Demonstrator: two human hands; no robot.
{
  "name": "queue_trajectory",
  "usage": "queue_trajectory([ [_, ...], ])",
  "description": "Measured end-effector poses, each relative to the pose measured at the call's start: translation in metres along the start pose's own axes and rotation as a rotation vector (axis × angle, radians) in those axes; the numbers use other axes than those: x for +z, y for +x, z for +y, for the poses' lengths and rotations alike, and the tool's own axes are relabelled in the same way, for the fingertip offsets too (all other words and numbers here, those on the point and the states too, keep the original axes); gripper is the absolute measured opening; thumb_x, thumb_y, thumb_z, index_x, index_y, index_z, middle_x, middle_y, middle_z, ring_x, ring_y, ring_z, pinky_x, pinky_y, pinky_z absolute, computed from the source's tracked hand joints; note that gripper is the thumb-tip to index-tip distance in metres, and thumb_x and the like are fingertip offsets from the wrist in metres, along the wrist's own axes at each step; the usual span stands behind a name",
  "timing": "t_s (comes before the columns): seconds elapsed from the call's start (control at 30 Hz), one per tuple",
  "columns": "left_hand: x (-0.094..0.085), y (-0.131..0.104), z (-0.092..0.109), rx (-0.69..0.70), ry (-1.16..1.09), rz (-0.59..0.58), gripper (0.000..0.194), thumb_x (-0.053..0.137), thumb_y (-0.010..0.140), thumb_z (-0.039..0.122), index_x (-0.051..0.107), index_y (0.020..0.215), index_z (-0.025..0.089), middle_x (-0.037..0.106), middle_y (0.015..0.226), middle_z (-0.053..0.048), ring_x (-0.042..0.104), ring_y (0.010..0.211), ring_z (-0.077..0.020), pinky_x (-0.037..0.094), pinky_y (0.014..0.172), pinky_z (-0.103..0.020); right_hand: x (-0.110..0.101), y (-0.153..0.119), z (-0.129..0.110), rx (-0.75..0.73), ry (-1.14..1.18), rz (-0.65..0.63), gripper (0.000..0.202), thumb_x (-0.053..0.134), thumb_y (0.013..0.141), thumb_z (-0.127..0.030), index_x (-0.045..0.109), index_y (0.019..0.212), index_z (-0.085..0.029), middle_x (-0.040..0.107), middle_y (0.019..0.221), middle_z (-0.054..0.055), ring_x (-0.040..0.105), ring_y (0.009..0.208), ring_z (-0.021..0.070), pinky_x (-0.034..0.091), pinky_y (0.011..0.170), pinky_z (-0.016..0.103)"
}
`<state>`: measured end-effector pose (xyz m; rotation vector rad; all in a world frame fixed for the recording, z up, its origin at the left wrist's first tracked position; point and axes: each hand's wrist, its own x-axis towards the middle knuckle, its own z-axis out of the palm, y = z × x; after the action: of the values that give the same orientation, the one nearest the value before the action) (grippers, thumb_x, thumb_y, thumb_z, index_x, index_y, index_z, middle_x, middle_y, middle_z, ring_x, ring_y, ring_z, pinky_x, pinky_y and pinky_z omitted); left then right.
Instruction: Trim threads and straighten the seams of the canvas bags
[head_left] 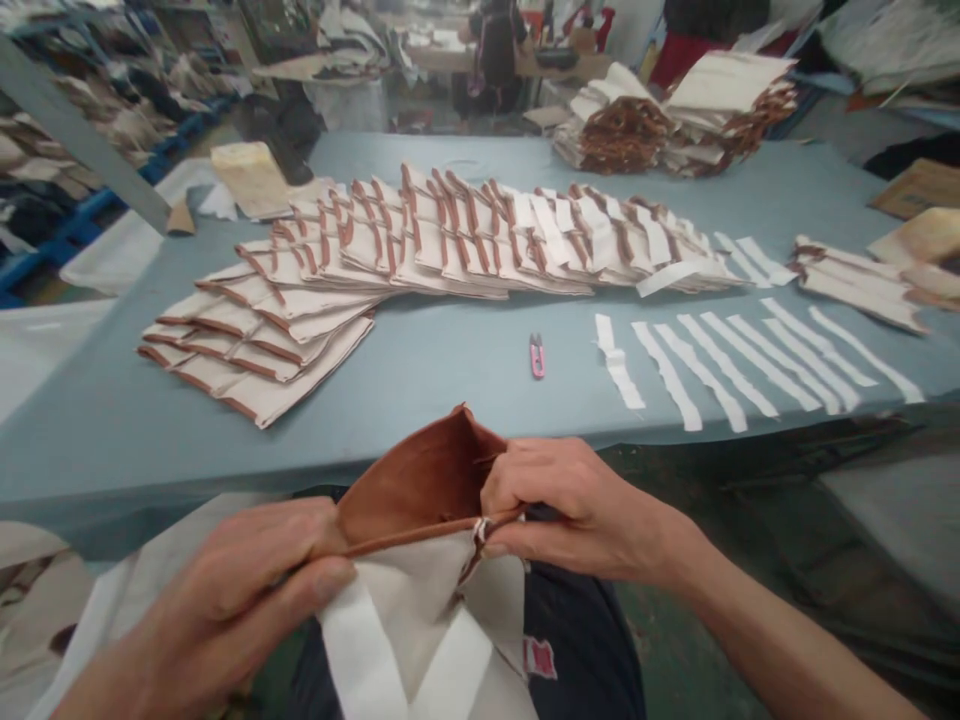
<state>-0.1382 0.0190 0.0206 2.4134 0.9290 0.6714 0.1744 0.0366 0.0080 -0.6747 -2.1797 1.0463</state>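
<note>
Fingers of the left hand [255, 570]: clamped together on the rim of the brown-lined fabric bag [409, 595], thumb on the cream outer side.
Bag mouth: spread open between the two hands, above the person's lap and just short of the table [442, 360]; white strips [364, 645] hang down the cream panel below the fingers.
Fingers of the right hand [585, 510]: pinched tight at the mouth's other corner, beside a pale knotted bit [481, 528], perhaps thread or a seam end; too blurred to be sure.
Step in hand: the rim held stretched at both corners, by my judgement.
Next move: working that corner calls for the left pinch to steady the rim while the right fingertips leave the seam exposed.
Fanned stack [255, 350]: cream pieces with brown edging, beyond the left fingers.
Overlapping row [450, 240]: similar pieces, farther off, ahead of both hands.
Pink-handled thread snips [537, 358]: lying ahead of the right fingers, untouched.
Loose white strips [671, 378]: laid out beyond the right fingers, to their right.
In the way: the right fingers themselves, hiding part of the corner.
</note>
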Motion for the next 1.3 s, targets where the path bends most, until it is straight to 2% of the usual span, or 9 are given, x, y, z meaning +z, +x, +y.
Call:
queue_trajectory([
  [0.17, -0.017, 0.04, -0.027, 0.18, 0.104, 0.061, 0.014, 0.053, 0.103, 0.019, 0.064, 0.096, 0.022, 0.068, 0.08, 0.0, 0.061, 0.072, -0.0164, 0.044, 0.07, -0.028, -0.029, 0.021, -0.038, -0.017, -0.032, 0.011, 0.026, 0.061, 0.106, -0.034, 0.069, 0.087, -0.017, 0.072, 0.083, 0.004, 0.064, 0.076, 0.0134, 0.046, 0.071, 0.025],
  [0.27, -0.025, 0.072, -0.034, 0.2, 0.097, 0.0, 0.019, 0.053, 0.106, 0.028, 0.066, 0.095, 0.021, 0.071, 0.087, -0.002, 0.064, 0.083, -0.0185, 0.047, 0.077, -0.028, -0.042, 0.033, -0.05, 0.01, -0.162, 0.053, 0.025, 0.06, 0.107, -0.031, 0.069, 0.087, -0.018, 0.068, 0.076, 0.001, 0.059, 0.069, 0.0122, 0.043, 0.069, 0.025],
  [0.43, -0.034, 0.101, -0.003, 0.214, -0.054, -0.047, 0.04, 0.032, 0.112, 0.035, 0.067, 0.099, 0.02, 0.072, 0.094, -0.003, 0.066, 0.088, -0.0192, 0.05, 0.081, -0.028, -0.048, 0.038, -0.054, 0.038, -0.106, 0.08, 0.032, 0.055, 0.108, -0.038, 0.064, 0.084, -0.018, 0.062, 0.082, 0.002, 0.055, 0.075, 0.0138, 0.041, 0.07, 0.027],
  [0.57, -0.036, 0.108, 0.037, 0.21, -0.047, -0.095, 0.033, 0.036, 0.109, 0.028, 0.065, 0.095, 0.021, 0.069, 0.084, 0.0, 0.063, 0.075, -0.0168, 0.049, 0.07, -0.025, -0.043, 0.035, -0.049, 0.094, 0.017, 0.079, 0.04, 0.054, 0.107, -0.049, 0.058, 0.08, -0.019, 0.052, 0.076, -0.002, 0.046, 0.069, 0.0128, 0.037, 0.065, 0.027],
  [0.67, -0.033, 0.11, 0.051, 0.166, -0.023, -0.141, 0.015, 0.05, 0.098, 0.018, 0.063, 0.092, 0.022, 0.067, 0.08, 0.002, 0.062, 0.073, -0.0158, 0.048, 0.069, -0.024, -0.039, 0.031, -0.042, 0.174, 0.083, 0.096, 0.042, 0.058, 0.103, -0.055, 0.054, 0.08, -0.02, 0.048, 0.073, -0.004, 0.041, 0.066, 0.0122, 0.033, 0.061, 0.026],
  [0.8, -0.025, 0.111, 0.047, 0.065, -0.119, -0.23, 0.019, 0.052, 0.08, 0.009, 0.064, 0.089, 0.02, 0.066, 0.08, 0.003, 0.061, 0.075, -0.0148, 0.045, 0.068, -0.023, -0.033, 0.027, -0.031, 0.218, 0.112, 0.114, 0.044, 0.062, 0.1, -0.057, 0.054, 0.079, -0.019, 0.049, 0.075, -0.004, 0.041, 0.067, 0.0122, 0.033, 0.062, 0.025],
  [0.93, -0.018, 0.109, 0.039, -0.036, -0.271, -0.343, 0.015, 0.051, 0.083, 0.014, 0.065, 0.084, 0.018, 0.062, 0.075, 0.003, 0.054, 0.069, -0.0129, 0.039, 0.06, -0.022, -0.024, 0.024, -0.022, 0.277, 0.183, 0.091, 0.043, 0.067, 0.097, -0.056, 0.054, 0.08, -0.019, 0.047, 0.073, -0.004, 0.039, 0.065, 0.0117, 0.032, 0.06, 0.025],
  [1.13, -0.009, 0.105, 0.035, -0.088, -0.329, -0.353, 0.01, 0.055, 0.086, 0.016, 0.065, 0.082, 0.017, 0.058, 0.071, 0.005, 0.048, 0.064, -0.0104, 0.036, 0.058, -0.022, -0.014, 0.019, -0.015, 0.288, 0.252, 0.086, 0.045, 0.069, 0.094, -0.059, 0.056, 0.079, -0.019, 0.051, 0.071, -0.004, 0.042, 0.064, 0.0112, 0.034, 0.059, 0.024],
  [1.3, -0.002, 0.103, 0.034, -0.1, -0.361, -0.337, 0.011, 0.056, 0.086, 0.013, 0.066, 0.08, 0.015, 0.055, 0.068, 0.007, 0.045, 0.062, -0.008, 0.034, 0.057, -0.02, -0.01, 0.017, -0.019, 0.205, 0.103, 0.136, 0.048, 0.076, 0.085, -0.063, 0.058, 0.08, -0.019, 0.053, 0.073, -0.005, 0.044, 0.065, 0.0111, 0.034, 0.061, 0.024],
])
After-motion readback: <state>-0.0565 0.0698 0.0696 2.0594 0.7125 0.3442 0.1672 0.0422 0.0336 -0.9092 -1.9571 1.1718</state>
